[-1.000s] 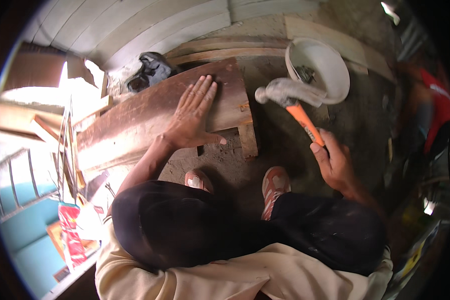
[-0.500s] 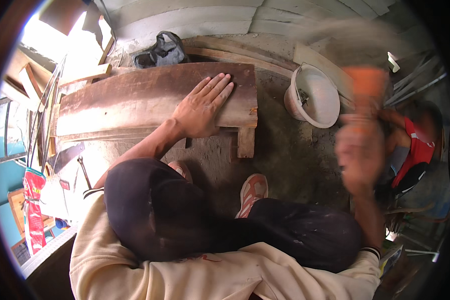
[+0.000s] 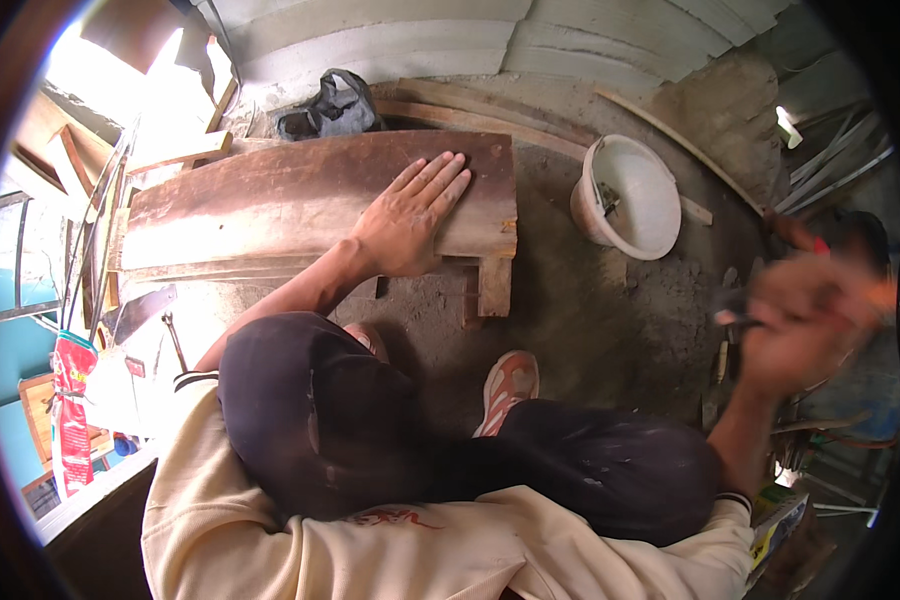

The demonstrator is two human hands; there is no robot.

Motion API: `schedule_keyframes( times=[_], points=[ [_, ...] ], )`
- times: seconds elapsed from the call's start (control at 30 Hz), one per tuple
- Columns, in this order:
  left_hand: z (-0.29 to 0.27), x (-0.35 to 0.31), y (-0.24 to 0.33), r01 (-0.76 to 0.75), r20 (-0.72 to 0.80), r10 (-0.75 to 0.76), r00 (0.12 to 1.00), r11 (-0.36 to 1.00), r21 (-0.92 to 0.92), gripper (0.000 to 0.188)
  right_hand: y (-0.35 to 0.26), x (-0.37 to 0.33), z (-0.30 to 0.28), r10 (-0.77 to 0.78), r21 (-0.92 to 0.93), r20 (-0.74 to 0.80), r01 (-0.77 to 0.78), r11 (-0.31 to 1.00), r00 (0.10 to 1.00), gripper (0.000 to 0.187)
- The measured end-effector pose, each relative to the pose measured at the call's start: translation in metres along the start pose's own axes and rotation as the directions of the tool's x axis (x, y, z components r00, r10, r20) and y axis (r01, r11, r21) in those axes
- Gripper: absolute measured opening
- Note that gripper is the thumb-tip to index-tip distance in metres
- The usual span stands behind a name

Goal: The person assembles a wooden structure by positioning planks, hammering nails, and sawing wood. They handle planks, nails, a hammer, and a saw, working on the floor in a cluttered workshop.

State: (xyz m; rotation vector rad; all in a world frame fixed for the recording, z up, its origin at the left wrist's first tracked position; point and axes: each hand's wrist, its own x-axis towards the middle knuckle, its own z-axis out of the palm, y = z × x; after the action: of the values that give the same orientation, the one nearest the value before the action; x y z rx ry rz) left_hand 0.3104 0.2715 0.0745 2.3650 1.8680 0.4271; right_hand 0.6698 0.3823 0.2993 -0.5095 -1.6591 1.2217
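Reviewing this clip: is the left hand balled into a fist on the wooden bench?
No, the left hand lies open on top of the wooden bench, with its fingers stretched out.

Left hand [image 3: 406,222] flat on wooden table [image 3: 280,205]; white bucket [image 3: 650,195] right of table; right hand [image 3: 800,315] farther right, gripping blurred hammer [image 3: 882,293].

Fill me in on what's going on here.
The person's left hand lies flat on a low wooden bench, near its right end. The right hand, blurred and out to the right, away from the bench, grips an orange-handled tool whose head can't be made out. A pale bucket stands right of the bench.
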Motion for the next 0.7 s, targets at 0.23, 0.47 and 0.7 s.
schedule_keyframes(
  times=[0.23,0.47,0.7],
  points=[
    [0.005,-0.003,-0.004,-0.024,0.026,0.023,0.999,0.999,0.028,0.114,0.104,-0.072,0.015,0.699,-0.858,0.179,-0.238,0.455,0.692,0.024],
    [0.001,0.001,-0.003,-0.003,-0.002,0.003,1.0,0.998,0.062,0.105,0.03,-0.024,-0.041,-0.19,-0.144,-0.028,0.184,0.972,0.981,0.015],
    [-0.001,-0.001,0.004,-0.003,0.029,0.002,1.0,0.999,0.04,0.105,0.106,-0.066,0.005,0.562,-0.808,0.131,-0.24,0.538,0.817,0.032]
  ],
)
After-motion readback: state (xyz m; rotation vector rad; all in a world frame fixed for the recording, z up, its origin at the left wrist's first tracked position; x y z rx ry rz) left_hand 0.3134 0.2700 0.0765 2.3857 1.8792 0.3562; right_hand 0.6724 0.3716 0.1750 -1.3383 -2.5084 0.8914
